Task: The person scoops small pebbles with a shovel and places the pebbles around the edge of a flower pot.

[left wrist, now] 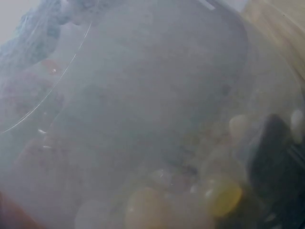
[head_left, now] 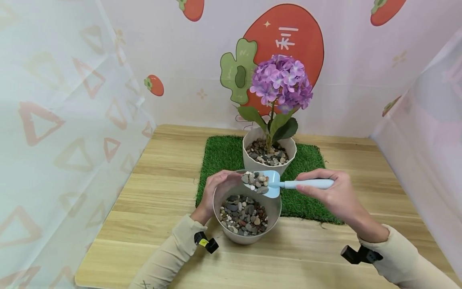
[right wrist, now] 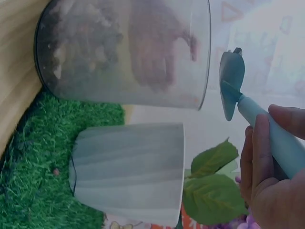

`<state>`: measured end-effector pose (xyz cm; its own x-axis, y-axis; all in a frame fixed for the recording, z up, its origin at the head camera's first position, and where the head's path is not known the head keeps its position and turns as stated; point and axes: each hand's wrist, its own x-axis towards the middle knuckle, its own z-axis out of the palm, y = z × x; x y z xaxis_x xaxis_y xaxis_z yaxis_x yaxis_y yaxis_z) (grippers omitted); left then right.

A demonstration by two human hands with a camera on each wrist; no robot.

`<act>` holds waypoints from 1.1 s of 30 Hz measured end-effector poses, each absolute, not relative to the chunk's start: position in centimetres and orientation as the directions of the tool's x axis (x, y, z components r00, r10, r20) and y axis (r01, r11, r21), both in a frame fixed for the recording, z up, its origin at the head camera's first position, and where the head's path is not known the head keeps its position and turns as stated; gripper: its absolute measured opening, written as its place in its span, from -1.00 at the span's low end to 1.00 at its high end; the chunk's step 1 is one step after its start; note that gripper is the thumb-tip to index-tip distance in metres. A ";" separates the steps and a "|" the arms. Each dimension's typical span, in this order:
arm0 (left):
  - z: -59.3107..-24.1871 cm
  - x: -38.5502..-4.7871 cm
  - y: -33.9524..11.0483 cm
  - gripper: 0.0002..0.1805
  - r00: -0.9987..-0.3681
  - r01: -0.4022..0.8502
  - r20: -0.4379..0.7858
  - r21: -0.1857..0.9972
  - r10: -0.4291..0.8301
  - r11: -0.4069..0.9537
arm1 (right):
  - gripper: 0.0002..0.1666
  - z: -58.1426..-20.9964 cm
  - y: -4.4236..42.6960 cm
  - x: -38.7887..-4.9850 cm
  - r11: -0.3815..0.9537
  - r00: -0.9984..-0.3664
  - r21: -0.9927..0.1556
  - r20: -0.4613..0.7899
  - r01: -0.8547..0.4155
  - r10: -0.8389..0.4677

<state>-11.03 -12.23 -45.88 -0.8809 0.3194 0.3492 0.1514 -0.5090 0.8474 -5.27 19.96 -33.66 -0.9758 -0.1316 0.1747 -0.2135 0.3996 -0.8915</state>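
Observation:
My right hand (head_left: 333, 193) grips the pale blue handle of a small hand trowel (head_left: 306, 184). Pebbles (head_left: 255, 181) fill the trowel's scoop, which is above the far rim of a translucent plastic tub (head_left: 242, 239). More mixed pebbles (head_left: 243, 214) lie in the bottom of that tub. From the left side, my left hand (head_left: 210, 194) holds the tub, its fingers around the far wall; they show blurred through the plastic in the right wrist view. The trowel (right wrist: 271, 131) appears there from behind, clear of the tub (right wrist: 126, 52). The left wrist view is hazy, close against the tub wall.
Behind the tub stands a white pot (head_left: 252, 162) of pebbles with a purple artificial hydrangea (head_left: 281, 82). It sits on a green grass mat (head_left: 223, 154) on the wooden table (head_left: 155, 192). Printed cloth walls (head_left: 187, 64) enclose the table's back and sides.

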 end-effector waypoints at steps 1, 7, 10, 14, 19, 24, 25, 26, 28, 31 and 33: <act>-45.9 -11.1 -12.2 -0.56 -0.877 0.153 0.356 0.844 0.323 -0.514 | -0.74 -33.5 20.1 -5.3 0.402 -0.977 -0.892 0.175 -0.208 -0.119; -45.9 -11.0 -12.2 -0.53 -0.867 0.160 0.373 0.835 0.329 -0.527 | -0.72 -32.8 21.4 -6.0 0.422 -0.978 -0.883 0.199 -0.204 -0.056; -45.8 -11.0 -12.1 -0.54 -0.869 0.156 0.371 0.834 0.329 -0.529 | -0.72 -32.6 22.1 -6.5 0.452 -0.974 -0.866 0.222 -0.213 -0.033; -45.9 -11.0 -12.2 -0.54 -0.867 0.155 0.372 0.834 0.332 -0.530 | -0.72 -32.5 22.9 -7.2 0.487 -0.972 -0.849 0.237 -0.206 0.002; -46.0 -11.1 -12.2 -0.53 -0.854 0.167 0.392 0.830 0.342 -0.532 | -0.67 -32.4 23.9 -7.9 0.503 -0.976 -0.850 0.213 -0.157 0.055; -46.1 -11.1 -12.2 -0.52 -0.853 0.169 0.393 0.830 0.344 -0.532 | -0.58 -32.5 24.9 -8.4 0.530 -0.979 -0.841 0.182 -0.108 0.090; -46.1 -11.1 -12.2 -0.52 -0.854 0.167 0.391 0.831 0.342 -0.531 | -0.57 -32.6 25.0 -8.5 0.537 -0.979 -0.838 0.179 -0.101 0.095; -46.1 -11.1 -12.2 -0.53 -0.856 0.166 0.388 0.831 0.341 -0.531 | -0.58 -32.6 25.2 -8.6 0.542 -0.979 -0.835 0.176 -0.096 0.098; -46.0 -11.1 -12.1 -0.53 -0.858 0.163 0.385 0.832 0.340 -0.530 | -0.58 -32.6 25.4 -8.8 0.559 -0.980 -0.825 0.170 -0.083 0.105; -46.0 -11.1 -12.2 -0.53 -0.856 0.165 0.390 0.829 0.341 -0.534 | -0.57 -32.6 25.7 -9.1 0.594 -0.982 -0.802 0.155 -0.061 0.109; -46.0 -11.1 -12.2 -0.53 -0.850 0.171 0.399 0.826 0.344 -0.537 | -0.54 -32.5 25.9 -9.3 0.611 -0.985 -0.791 0.133 -0.040 0.107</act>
